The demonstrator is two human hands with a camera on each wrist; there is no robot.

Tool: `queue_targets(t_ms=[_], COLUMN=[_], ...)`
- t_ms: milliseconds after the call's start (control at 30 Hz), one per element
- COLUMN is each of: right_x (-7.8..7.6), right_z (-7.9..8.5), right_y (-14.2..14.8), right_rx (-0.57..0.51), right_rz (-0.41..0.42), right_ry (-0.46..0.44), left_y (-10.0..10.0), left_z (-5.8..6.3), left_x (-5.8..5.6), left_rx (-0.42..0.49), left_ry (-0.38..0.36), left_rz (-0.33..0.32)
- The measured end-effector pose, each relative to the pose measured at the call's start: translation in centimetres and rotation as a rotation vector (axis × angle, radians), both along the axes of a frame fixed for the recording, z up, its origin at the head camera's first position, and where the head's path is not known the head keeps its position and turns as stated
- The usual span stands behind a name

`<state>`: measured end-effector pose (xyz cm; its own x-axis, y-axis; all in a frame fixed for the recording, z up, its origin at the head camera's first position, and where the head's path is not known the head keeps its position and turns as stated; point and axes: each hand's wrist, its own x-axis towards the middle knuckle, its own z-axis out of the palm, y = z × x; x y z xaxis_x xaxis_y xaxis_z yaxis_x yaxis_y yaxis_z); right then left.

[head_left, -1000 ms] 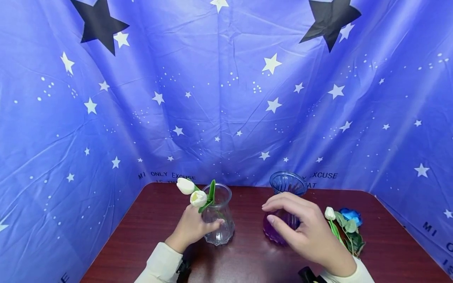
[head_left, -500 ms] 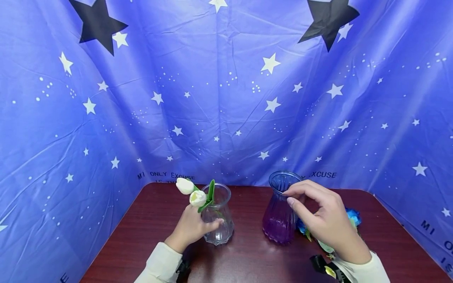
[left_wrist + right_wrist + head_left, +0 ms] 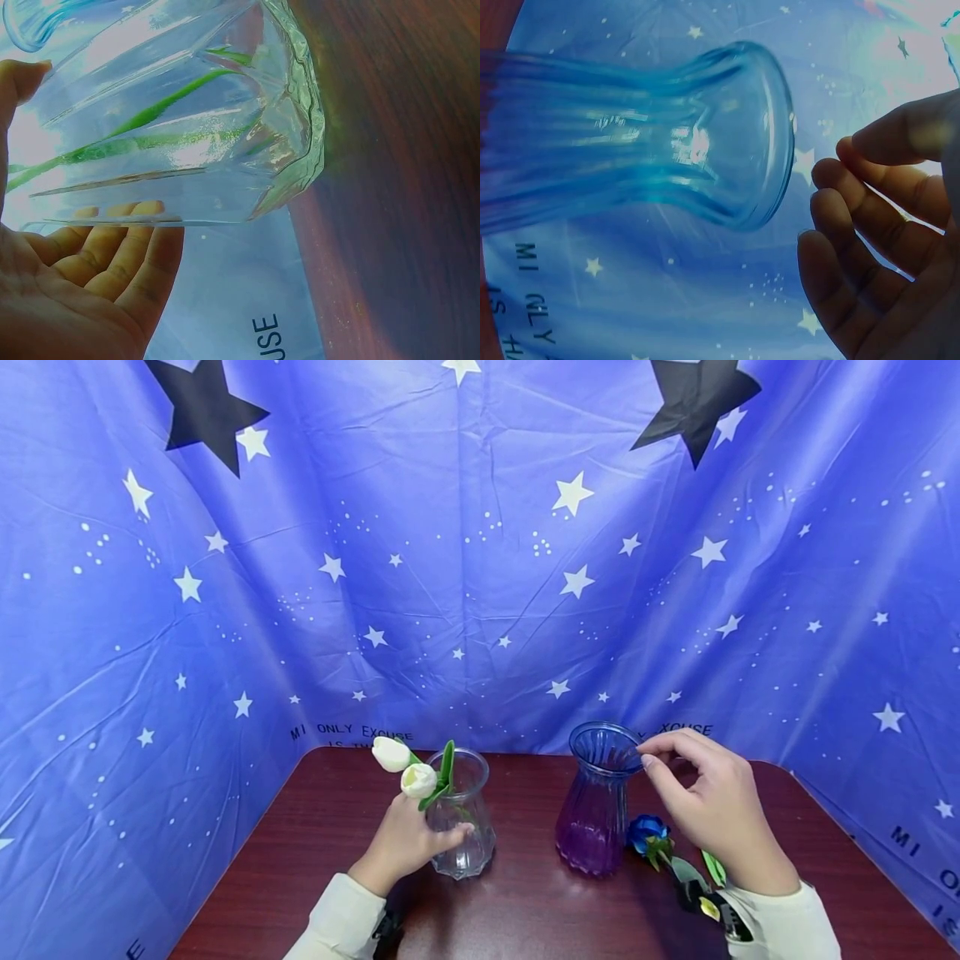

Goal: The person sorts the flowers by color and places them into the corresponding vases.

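Note:
My left hand [image 3: 411, 845] holds the clear glass vase [image 3: 467, 852] around its side, thumb in front and fingers behind. The vase stands upright on the table; two white tulips [image 3: 417, 781] lean out of its mouth to the left. Through the glass, the left wrist view shows green stems [image 3: 161, 105]. Just right of the rim of a blue-to-purple glass vase [image 3: 591, 818], my right hand [image 3: 712, 810] hovers with loosely bent fingers. In the right wrist view a gap separates its fingertips [image 3: 826, 174] from the blue rim [image 3: 784, 135], and nothing is held.
A blue rose [image 3: 648, 835] lies on the dark red table [image 3: 517, 910] beside the purple base. Green leaves [image 3: 714, 867] and a yellowish flower [image 3: 708, 907] show partly around the right wrist. A starry blue cloth [image 3: 480, 610] hangs behind and at both sides.
My right hand has moved right and slightly up, from in front of the blue-to-purple vase to beside its rim. The blue rose has come into sight. My left hand stays on the clear vase.

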<state>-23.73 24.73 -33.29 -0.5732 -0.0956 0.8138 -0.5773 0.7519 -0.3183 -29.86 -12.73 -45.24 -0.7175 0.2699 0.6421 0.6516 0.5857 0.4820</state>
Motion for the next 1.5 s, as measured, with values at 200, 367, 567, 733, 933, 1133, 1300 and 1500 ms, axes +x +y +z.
queue_targets(t_ms=[200, 367, 567, 733, 933, 1133, 1300, 1500], right_x=[-0.6, -1.1, -1.9, -2.7, -3.4, -3.9, -4.0, -4.0], right_z=[-0.4, -0.8, -1.6, -2.3, -3.2, -3.9, -4.1, -4.3], right_y=[1.2, 2.6, 4.0, 4.7, 5.3, 5.9, 6.3, 6.7], right_rx=[-0.010, -0.024, -0.026, -0.012, 0.004, 0.032, 0.045, 0.081], right_rz=[-0.094, -0.196, -0.275, -0.320, -0.346, -0.369, -0.365, -0.362], right_ry=[-0.035, -0.108, -0.194, -0.289, -0.389, -0.532, -0.651, -0.734], left_y=[0.0, 0.0, -0.1, -0.1, 0.0, 0.0, 0.0, 0.0], left_z=[-0.1, -0.1, 0.0, 0.1, 0.0, -0.1, -0.1, 0.1], left_x=[-0.1, -0.1, 0.0, 0.0, 0.0, 0.1, 0.0, 0.1], left_rx=[0.007, -0.005, -0.009, -0.004, -0.008, 0.003, 0.006, -0.003], left_ry=[-0.022, -0.013, -0.016, -0.039, -0.050, -0.056, -0.056, -0.045], left_rz=[0.002, 0.003, 0.005, 0.008, 0.016, 0.011, 0.009, 0.019])
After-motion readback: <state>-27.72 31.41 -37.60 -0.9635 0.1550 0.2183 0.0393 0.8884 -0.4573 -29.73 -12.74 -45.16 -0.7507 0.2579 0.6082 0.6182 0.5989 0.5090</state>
